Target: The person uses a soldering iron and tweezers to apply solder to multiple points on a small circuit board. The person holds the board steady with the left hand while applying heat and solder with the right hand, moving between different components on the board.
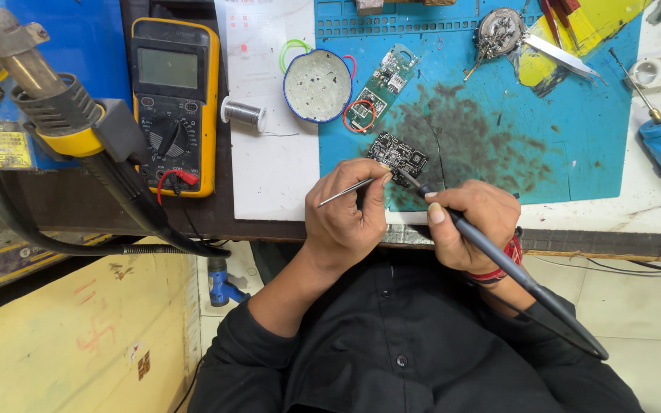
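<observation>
Head view, frame centre: I see the left hand (pixel 343 218) pinching tweezers (pixel 346 190) and the right hand (pixel 472 226) gripping a soldering iron (pixel 499 256), both tips touching the black circuit board (pixel 398 154).

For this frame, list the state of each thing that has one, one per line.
Left hand: closed on tweezers, tips at the board.
Right hand: closed on soldering iron, tip on the board.
Black circuit board: flat on the blue mat, bare.
Multimeter: screen blank, red lead plugged in.
Green circuit board: lying loose, untouched.
Round tin: open.
</observation>
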Motion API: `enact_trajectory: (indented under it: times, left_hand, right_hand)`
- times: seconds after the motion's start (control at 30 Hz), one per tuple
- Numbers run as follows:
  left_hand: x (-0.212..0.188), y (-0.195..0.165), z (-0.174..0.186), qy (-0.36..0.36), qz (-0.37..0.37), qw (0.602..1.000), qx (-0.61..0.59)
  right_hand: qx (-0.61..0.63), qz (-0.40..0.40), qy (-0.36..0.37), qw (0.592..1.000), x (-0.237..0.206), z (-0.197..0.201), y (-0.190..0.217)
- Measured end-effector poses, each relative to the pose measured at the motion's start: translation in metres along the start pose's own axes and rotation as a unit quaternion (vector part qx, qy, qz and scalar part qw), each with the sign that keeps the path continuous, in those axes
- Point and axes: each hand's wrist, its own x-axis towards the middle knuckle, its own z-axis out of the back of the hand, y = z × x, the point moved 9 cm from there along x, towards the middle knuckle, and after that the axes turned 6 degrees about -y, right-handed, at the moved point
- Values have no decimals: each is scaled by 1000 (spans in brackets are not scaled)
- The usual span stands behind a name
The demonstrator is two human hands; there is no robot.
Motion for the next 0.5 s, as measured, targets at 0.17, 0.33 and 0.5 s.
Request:
enact_trajectory:
  times: [0.17,0.33,0.5]
  left_hand:
    - [-1,1,0,0,5,1000,-6]
    - [0,0,0,-1,1,1000,-4]
    - [1,-1,1,-2,-2,1000,-4]
  right_hand:
    - [2,2,0,1000,0,0,1]
    - [4,4,4,1000,1,0,1]
    - [6,0,7,1000,1,-1,0]
